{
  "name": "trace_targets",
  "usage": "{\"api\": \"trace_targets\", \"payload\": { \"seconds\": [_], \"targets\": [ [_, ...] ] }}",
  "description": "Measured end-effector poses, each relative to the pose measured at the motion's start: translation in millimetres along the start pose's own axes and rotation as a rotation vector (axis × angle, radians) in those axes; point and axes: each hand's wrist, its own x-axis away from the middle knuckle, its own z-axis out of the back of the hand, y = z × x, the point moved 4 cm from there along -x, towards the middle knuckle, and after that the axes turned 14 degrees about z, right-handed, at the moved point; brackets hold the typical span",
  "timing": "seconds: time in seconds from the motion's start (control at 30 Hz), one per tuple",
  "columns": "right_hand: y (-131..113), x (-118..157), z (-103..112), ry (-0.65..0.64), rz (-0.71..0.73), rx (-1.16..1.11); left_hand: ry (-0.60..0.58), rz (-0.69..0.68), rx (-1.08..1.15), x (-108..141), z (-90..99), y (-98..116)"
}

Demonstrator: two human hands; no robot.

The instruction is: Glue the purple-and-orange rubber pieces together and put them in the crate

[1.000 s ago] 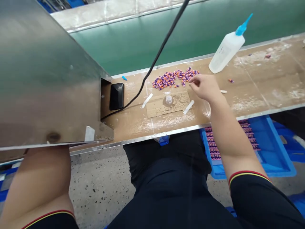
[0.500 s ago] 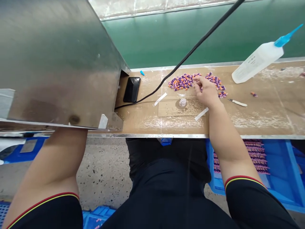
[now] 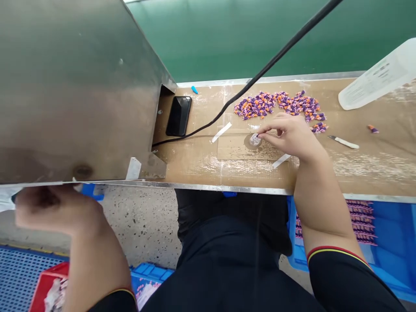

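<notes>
My right hand [image 3: 286, 134] pinches a small dark piece, its details too small to tell, at the small clear round cup [image 3: 255, 139]. The cup stands on a wet cardboard piece [image 3: 230, 149] taped to the brown bench top. Behind the hand lies a pile of small purple, pink and orange pieces [image 3: 256, 105]. My left hand [image 3: 55, 206] is at the lower edge of the metal box [image 3: 81, 99], smeared by motion; its fingers cannot be made out.
A black phone [image 3: 179, 116] lies beside the metal box, under which a black cable [image 3: 240, 92] runs. A white bottle [image 3: 373, 80] and a small knife [image 3: 343, 142] are at the right. Blue bins [image 3: 390, 234] and a red bin [image 3: 45, 277] stand below.
My left hand has come out from behind the metal box into view. My right hand has moved from the pile down to the clear cup. The camera view has shifted.
</notes>
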Motion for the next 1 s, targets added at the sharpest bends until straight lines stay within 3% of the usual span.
{"api": "trace_targets", "payload": {
  "seconds": [0.03, 0.07, 0.13, 0.17, 0.2, 0.27, 0.33, 0.5, 0.63, 0.77, 0.87, 1.0],
  "targets": [
    [-0.8, 0.4, -0.8, -0.014, 0.008, 0.008, 0.249, -0.03, 0.088, 12.9, 11.8, -19.6],
    [-1.1, 0.9, -1.4, -0.023, 0.013, 0.017, 0.36, -0.057, 0.159, 29.3, 16.7, -38.0],
    [-1.1, 1.8, -1.8, -0.035, 0.023, 0.043, 0.299, -0.104, 0.26, 65.8, 10.6, -62.9],
    [-1.2, 2.1, -1.7, -0.042, 0.03, 0.063, 0.162, -0.139, 0.289, 84.8, 1.0, -66.2],
    [-1.4, 2.3, -1.4, -0.05, 0.037, 0.084, -0.067, -0.175, 0.27, 103.9, -14.2, -63.0],
    [-2.2, 2.0, -0.3, -0.061, 0.055, 0.124, -0.295, -0.351, 0.357, 140.2, -36.8, -39.9],
    [-3.0, 1.4, 1.0, -0.066, 0.075, 0.15, -0.533, -0.442, 0.408, 163.6, -63.2, -7.6],
    [-4.7, -0.1, 0.5, -0.068, 0.129, 0.176, -0.763, -0.572, 0.721, 170.6, -123.5, 70.7],
    [-7.3, -0.5, -4.8, -0.022, 0.165, 0.202, -1.0, -0.356, 0.901, 164.4, -182.1, 100.4],
    [-9.0, 0.0, -8.6, 0.037, 0.197, 0.225, -1.227, -0.032, 0.907, 165.7, -231.3, 99.0],
    [-8.8, -0.8, -8.8, 0.004, 0.185, 0.206, -1.278, 0.159, 0.829, 163.7, -251.6, 88.0],
    [-11.6, -3.1, -4.1, 0.044, 0.117, 0.174, -1.325, 0.264, 0.762, 159.0, -260.9, 79.8]
  ]
}}
